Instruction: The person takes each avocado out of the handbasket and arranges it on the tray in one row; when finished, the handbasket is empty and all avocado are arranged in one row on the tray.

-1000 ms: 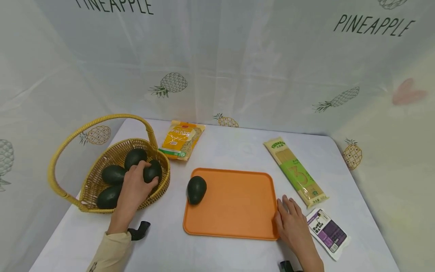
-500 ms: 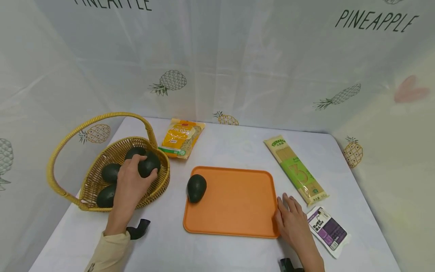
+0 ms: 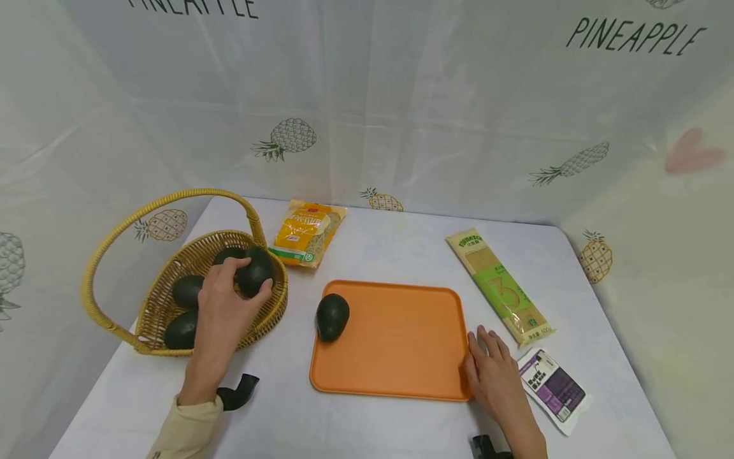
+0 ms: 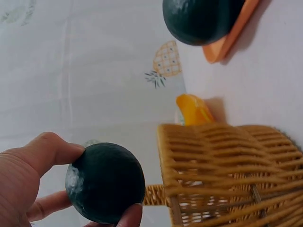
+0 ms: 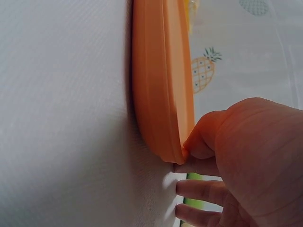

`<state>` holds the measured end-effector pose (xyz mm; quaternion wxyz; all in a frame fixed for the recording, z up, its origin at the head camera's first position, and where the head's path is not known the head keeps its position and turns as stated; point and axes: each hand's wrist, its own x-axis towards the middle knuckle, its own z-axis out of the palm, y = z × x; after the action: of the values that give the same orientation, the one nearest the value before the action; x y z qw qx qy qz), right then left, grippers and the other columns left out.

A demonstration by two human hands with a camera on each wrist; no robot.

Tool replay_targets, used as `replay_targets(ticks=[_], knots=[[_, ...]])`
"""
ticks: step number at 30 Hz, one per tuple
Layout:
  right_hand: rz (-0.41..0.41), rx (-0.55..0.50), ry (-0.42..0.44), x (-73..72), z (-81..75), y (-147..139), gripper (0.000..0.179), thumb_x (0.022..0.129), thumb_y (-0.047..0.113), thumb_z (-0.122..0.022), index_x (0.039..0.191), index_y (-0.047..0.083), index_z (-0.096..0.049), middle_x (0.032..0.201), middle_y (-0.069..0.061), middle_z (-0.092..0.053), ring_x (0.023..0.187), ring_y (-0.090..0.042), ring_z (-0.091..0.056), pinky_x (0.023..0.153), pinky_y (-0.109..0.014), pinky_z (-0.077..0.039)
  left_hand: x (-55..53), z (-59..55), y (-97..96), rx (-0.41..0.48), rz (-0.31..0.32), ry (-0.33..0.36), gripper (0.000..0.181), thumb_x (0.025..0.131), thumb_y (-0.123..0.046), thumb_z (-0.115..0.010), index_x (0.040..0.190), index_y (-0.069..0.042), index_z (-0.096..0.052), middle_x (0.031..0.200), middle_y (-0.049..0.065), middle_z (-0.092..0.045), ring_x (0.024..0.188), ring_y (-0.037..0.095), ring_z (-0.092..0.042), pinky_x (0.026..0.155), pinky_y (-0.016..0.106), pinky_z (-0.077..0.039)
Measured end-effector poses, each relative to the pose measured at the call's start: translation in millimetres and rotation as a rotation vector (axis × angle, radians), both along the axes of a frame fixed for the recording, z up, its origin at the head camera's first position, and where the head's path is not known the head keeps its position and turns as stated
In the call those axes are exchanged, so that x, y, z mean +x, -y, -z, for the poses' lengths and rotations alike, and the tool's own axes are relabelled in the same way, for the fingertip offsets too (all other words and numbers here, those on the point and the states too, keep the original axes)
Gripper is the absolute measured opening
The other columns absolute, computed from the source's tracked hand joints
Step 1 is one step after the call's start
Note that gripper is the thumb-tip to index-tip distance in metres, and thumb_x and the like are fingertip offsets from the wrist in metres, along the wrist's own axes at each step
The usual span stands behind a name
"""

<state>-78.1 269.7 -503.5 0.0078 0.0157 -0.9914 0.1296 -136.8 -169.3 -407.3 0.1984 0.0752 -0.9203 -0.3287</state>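
Note:
My left hand (image 3: 220, 312) grips a dark green avocado (image 3: 256, 274) between thumb and fingers, above the right side of the wicker basket (image 3: 150, 317). In the left wrist view this avocado (image 4: 106, 184) hangs higher than the basket's rim. Other avocados (image 3: 181, 330) lie in the basket, partly hidden behind the hand. One more avocado (image 3: 332, 317) rests at the left edge of the orange tray (image 3: 401, 344). At the tray's right edge, my right hand (image 3: 496, 379) pinches the rim; the thumb (image 5: 206, 137) presses on it in the right wrist view.
An orange-yellow food packet (image 3: 308, 234) lies behind the basket. To the tray's right are a green noodle packet (image 3: 499, 287) and a purple-and-white pouch (image 3: 553, 391). The basket's tall handle (image 3: 92, 280) arches up on the left. A pineapple-print curtain (image 3: 401, 115) hangs behind the table.
My left hand has lifted the avocado up from among the others in the basket and shifted it slightly. My right hand stays at the tray's edge.

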Motion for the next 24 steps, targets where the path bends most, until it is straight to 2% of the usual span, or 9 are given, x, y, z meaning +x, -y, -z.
replay_targets(ticks=[10,18,24], knots=[[0.010,0.005,0.029,-0.9,0.5,-1,0.048,0.107,0.018,-0.055,0.150,-0.003,-0.058,0.161,-0.029,-0.048,0.150,-0.052,-0.041,0.111,-0.077,-0.042,3.3,-2.5,-13.0,0.007,0.054,-0.012,0.052,0.090,-0.018,-0.085,0.134,-0.001,-0.064,0.121,0.023,-0.061,0.084,0.033,-0.066,0.074,0.040,-0.056],[0.013,-0.004,0.035,-0.2,0.4,-1,0.048,0.107,0.018,-0.055,0.150,-0.003,-0.058,0.162,-0.028,-0.047,0.151,-0.052,-0.040,0.112,-0.077,-0.041,6.1,-3.4,-24.9,-0.004,0.109,-0.022,0.053,0.086,-0.016,-0.089,0.132,-0.001,-0.066,0.117,0.021,-0.063,0.087,0.031,-0.062,0.072,0.032,-0.054],[0.005,-0.010,0.010,-0.6,1.5,-1,0.047,0.107,0.017,-0.056,0.149,-0.003,-0.059,0.161,-0.028,-0.048,0.150,-0.052,-0.041,0.111,-0.077,-0.042,8.5,-0.3,-34.5,0.003,0.143,0.016,0.053,0.086,-0.017,-0.090,0.131,-0.001,-0.067,0.119,0.021,-0.063,0.089,0.030,-0.060,0.073,0.030,-0.053]])
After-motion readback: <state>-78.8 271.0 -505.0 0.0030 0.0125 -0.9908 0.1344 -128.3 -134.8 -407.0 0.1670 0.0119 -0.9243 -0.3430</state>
